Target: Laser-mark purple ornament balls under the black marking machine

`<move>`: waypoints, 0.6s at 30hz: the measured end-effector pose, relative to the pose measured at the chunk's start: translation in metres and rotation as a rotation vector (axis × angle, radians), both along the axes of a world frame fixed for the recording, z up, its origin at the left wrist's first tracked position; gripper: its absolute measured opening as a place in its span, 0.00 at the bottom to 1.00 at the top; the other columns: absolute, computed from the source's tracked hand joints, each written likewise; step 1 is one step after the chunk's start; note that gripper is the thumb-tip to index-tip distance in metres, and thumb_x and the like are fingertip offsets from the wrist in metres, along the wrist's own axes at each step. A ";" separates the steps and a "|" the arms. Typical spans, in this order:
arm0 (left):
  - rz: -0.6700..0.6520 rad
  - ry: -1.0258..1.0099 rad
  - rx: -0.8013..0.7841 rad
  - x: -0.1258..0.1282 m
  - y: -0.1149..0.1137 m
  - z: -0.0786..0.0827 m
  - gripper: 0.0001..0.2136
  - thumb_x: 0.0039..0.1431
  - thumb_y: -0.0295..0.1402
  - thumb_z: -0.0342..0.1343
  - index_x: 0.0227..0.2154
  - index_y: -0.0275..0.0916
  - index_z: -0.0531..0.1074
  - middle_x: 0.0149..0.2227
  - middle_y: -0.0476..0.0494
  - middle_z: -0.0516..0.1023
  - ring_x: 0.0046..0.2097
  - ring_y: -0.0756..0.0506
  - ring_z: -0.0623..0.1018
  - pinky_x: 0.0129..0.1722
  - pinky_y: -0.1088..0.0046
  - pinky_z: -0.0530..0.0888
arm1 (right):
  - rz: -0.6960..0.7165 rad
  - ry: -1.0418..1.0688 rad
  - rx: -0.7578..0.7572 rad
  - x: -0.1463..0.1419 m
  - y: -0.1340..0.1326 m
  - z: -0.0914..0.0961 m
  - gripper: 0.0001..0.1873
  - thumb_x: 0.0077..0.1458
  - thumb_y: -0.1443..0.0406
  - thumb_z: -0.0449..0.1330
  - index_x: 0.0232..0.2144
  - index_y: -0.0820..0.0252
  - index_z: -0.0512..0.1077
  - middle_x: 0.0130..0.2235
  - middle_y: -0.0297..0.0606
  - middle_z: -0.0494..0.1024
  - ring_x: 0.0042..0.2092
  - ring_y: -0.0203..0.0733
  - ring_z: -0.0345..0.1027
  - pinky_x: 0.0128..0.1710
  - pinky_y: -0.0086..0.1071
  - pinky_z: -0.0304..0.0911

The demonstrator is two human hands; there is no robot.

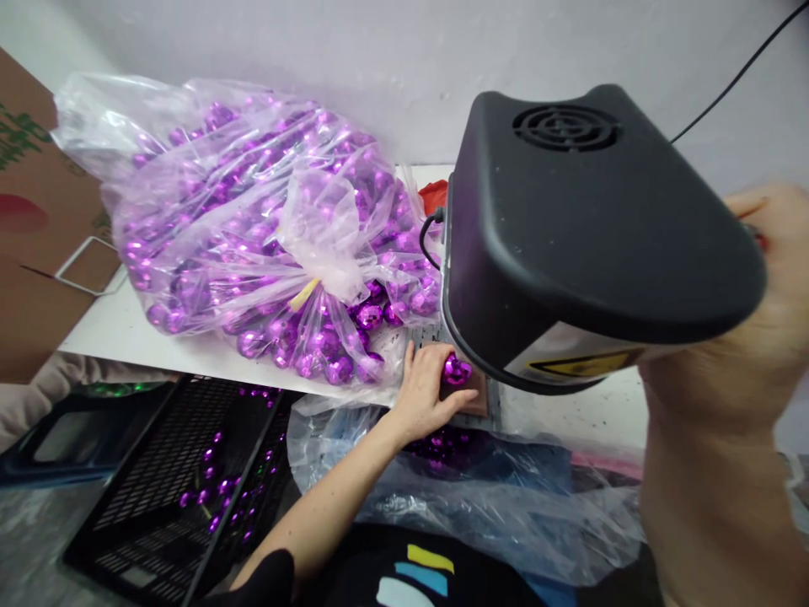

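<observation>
My left hand (433,384) is at the front of the work table, its finger and thumb loosely closed around a shiny purple faceted bauble (456,369). Beneath the bauble lies a small brown block (475,398) on a grey metal base (495,409). A black machine housing (600,228) with a round vent and a yellow warning label hangs over the base and hides part of it. My right hand (752,320), slightly blurred, is curled at the housing's right side. Its fingertips, and what they grip, are hidden behind the housing.
A tied clear bag (253,202) full of purple baubles covers the table's left side. Below it stands a black crate (158,480) with purple baubles. Clear plastic sheeting (493,506) with baubles lies at my lap. A cardboard box (44,219) and someone's sleeve (56,388) are at left.
</observation>
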State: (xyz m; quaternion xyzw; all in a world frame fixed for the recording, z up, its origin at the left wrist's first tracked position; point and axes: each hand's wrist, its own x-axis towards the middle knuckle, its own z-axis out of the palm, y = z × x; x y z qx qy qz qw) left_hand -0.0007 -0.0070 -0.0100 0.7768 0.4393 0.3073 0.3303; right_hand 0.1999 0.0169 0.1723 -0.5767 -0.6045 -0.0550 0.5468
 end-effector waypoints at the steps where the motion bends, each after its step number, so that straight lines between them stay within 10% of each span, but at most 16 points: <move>1: 0.006 0.000 -0.007 0.000 0.000 0.001 0.20 0.62 0.41 0.59 0.55 0.42 0.70 0.54 0.37 0.76 0.61 0.35 0.70 0.69 0.42 0.52 | 0.002 -0.001 0.009 0.000 0.001 -0.001 0.17 0.62 0.57 0.56 0.34 0.69 0.70 0.27 0.30 0.63 0.30 0.18 0.55 0.33 0.21 0.49; 18: 0.065 -0.057 -0.073 0.003 0.001 0.007 0.16 0.60 0.42 0.59 0.48 0.41 0.72 0.50 0.37 0.77 0.57 0.35 0.73 0.67 0.42 0.57 | -0.050 -0.107 0.176 -0.002 -0.033 -0.016 0.09 0.58 0.60 0.61 0.35 0.60 0.74 0.30 0.33 0.67 0.31 0.22 0.56 0.32 0.25 0.51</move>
